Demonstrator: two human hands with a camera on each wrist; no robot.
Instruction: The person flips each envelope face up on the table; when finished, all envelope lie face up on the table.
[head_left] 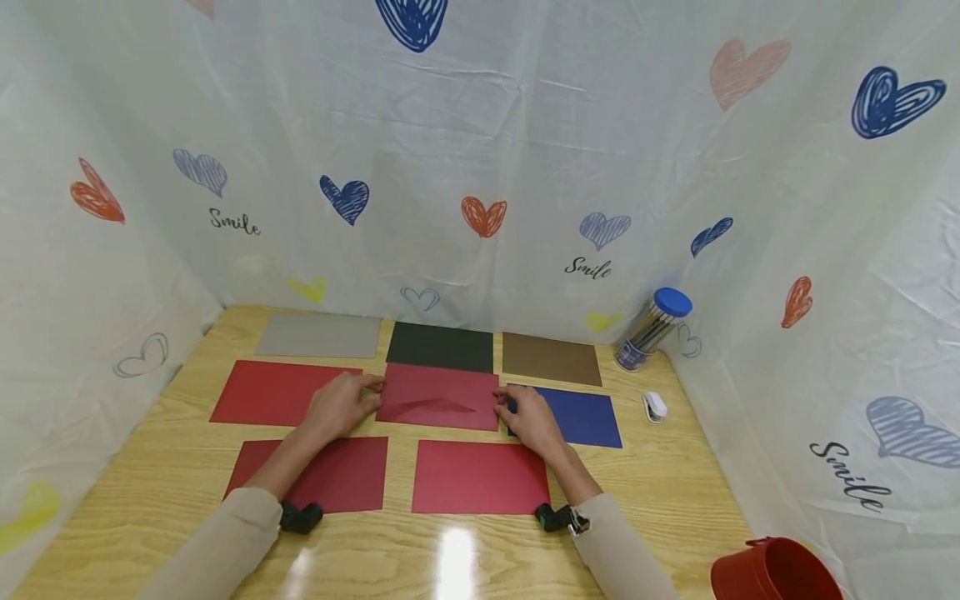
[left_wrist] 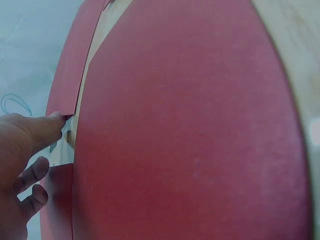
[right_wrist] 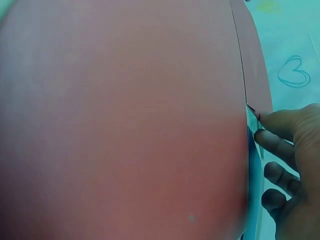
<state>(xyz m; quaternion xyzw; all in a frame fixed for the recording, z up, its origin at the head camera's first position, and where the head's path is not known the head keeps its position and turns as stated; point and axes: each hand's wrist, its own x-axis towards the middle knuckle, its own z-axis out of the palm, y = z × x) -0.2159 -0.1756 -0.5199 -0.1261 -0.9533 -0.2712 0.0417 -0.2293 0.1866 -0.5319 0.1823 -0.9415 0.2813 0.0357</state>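
A rose-red sheet of card [head_left: 438,385] lies in the middle of the table, held by both hands at its short sides. My left hand [head_left: 341,407] pinches its left edge between thumb and fingers, reaching over a bright red sheet [head_left: 262,392]. On the opposite side, the right hand [head_left: 531,417] pinches the right edge, partly covering a blue sheet [head_left: 588,417]. A dark streak crosses the lower half of the held card. Under the left forearm is a dark red sheet [head_left: 352,477]; a crimson sheet [head_left: 480,479] is nearest the right forearm.
Along the back lie grey [head_left: 318,335], dark green [head_left: 442,346] and brown [head_left: 551,358] sheets. A blue-lidded jar of pencils [head_left: 648,329] leans at the back right, near a small white stapler [head_left: 655,407]. The red bucket [head_left: 738,575] stands front right. Heart-printed curtains surround the table.
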